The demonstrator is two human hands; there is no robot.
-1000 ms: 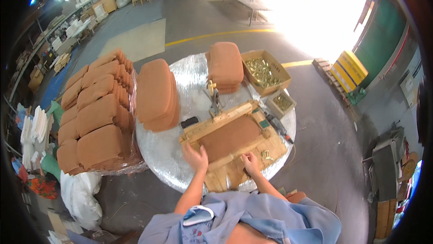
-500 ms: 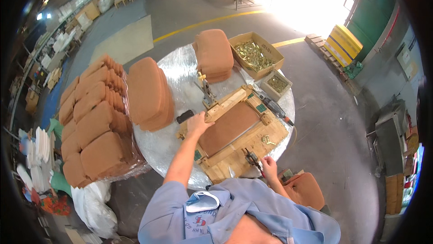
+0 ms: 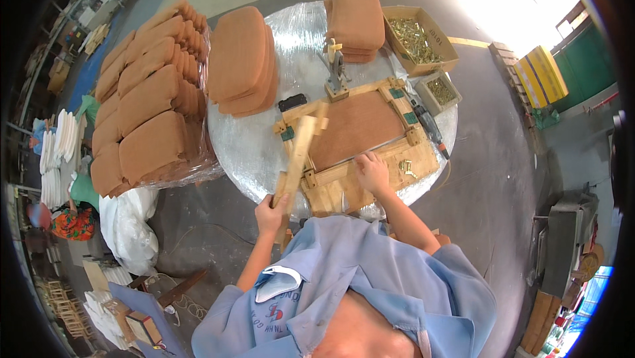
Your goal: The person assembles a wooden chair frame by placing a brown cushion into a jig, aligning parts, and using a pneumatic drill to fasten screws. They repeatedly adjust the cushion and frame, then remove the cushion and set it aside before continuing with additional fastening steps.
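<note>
My left hand [image 3: 270, 214] is closed round the near end of a long wooden bar [image 3: 300, 148]. The bar slants over the left side of a wooden jig [image 3: 390, 182], and a short crosspiece shows near its upper end. A flat brown padded panel [image 3: 357, 123] lies inside the jig. My right hand [image 3: 374, 174] is at the panel's near edge with fingers curled; whatever they hold is hidden. On the jig's far side stands a metal toggle clamp [image 3: 336, 73]. Several brass-coloured fittings [image 3: 407, 169] lie right of my right hand.
A power driver [image 3: 430, 123] lies along the jig's right side. Behind it stand a cardboard box [image 3: 436, 65] and a smaller box [image 3: 450, 102] of metal fittings. Brown cushion stacks [image 3: 241, 53] [image 3: 355, 17] share the plastic-wrapped round table [image 3: 248, 153]; more cushions [image 3: 149, 93] stand left.
My left hand has lifted the wooden bar off the jig's far side and drawn it back left. My right hand has left the red-handled clamp and moved to the panel's near edge.
</note>
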